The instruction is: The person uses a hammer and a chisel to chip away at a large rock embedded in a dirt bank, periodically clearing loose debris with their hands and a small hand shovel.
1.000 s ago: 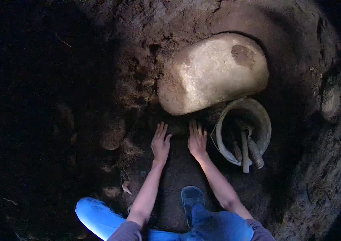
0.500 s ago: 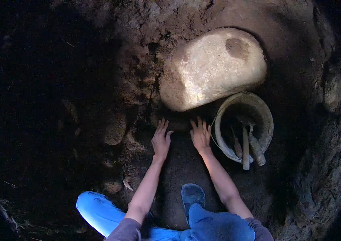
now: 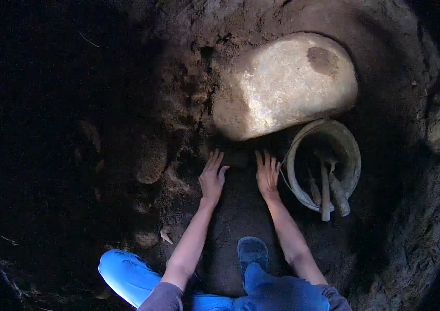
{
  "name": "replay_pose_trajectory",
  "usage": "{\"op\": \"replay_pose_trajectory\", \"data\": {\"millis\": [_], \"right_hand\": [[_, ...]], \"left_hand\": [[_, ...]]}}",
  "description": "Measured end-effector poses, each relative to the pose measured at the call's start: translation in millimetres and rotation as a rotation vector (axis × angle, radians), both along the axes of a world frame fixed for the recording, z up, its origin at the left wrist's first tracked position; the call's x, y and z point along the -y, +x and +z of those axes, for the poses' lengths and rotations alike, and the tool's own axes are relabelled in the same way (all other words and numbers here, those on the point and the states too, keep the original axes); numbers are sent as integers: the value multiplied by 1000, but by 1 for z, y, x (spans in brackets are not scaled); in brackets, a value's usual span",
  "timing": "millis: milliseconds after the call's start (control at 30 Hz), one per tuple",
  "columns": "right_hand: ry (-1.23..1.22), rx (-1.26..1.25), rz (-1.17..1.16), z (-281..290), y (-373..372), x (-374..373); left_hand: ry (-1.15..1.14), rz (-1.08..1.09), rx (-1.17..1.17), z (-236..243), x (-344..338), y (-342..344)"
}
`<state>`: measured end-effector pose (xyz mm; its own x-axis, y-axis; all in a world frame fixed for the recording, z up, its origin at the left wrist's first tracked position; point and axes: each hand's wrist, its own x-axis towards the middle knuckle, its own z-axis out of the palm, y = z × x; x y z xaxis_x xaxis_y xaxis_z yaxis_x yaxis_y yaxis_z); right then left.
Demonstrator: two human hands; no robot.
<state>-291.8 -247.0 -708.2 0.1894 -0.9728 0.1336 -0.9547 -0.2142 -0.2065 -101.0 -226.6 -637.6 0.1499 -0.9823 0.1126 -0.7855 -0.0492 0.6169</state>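
Observation:
Both hands reach out over dark soil point(image 3: 225, 223), palms down and holding nothing that I can see. My left hand point(image 3: 212, 178) has its fingers stretched out and its thumb apart, just short of the near side of a big pale boulder point(image 3: 292, 83). My right hand point(image 3: 268, 175) lies with spread fingers between the boulder and the rim of a dirty pale bucket point(image 3: 355, 155). Inside the bucket, several handled tools lean, among them one with a straight light handle point(image 3: 325, 194). A dark shape between the fingertips is too shadowed to make out.
Rough earth with half-buried stones, one a rounded stone point(image 3: 152, 163), lies left of my hands. An earthen wall point(image 3: 416, 228) curves round the right side. My sandalled foot point(image 3: 252, 251) and blue-trousered knee point(image 3: 126, 274) are close below. Deep shadow hides the far left.
The view has shifted slightly, so the boulder and bucket appear further right. My hands stay spread in nearly the same place before the boulder.

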Motion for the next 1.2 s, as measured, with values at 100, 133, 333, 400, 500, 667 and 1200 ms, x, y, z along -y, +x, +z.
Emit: {"op": "replay_pose_trajectory", "data": {"millis": [100, 133, 333, 400, 500, 667, 1200], "right_hand": [[50, 87, -37, 12, -2, 3], [50, 77, -36, 11, -2, 3], [-9, 128, -84, 14, 3, 10], [-9, -19, -20, 8, -1, 17], [-124, 33, -18, 2, -3, 12], [-253, 89, -208, 12, -10, 23], [163, 545, -141, 142, 4, -119]], "left_hand": [[29, 13, 12, 1, 5, 0], [29, 13, 3, 0, 4, 0], [-33, -7, 49, -7, 0, 6], [-27, -18, 36, -9, -1, 8], [2, -21, 37, -8, -1, 7], [-27, -15, -19, -9, -1, 5], [47, -48, -87, -9, -5, 7]]}}
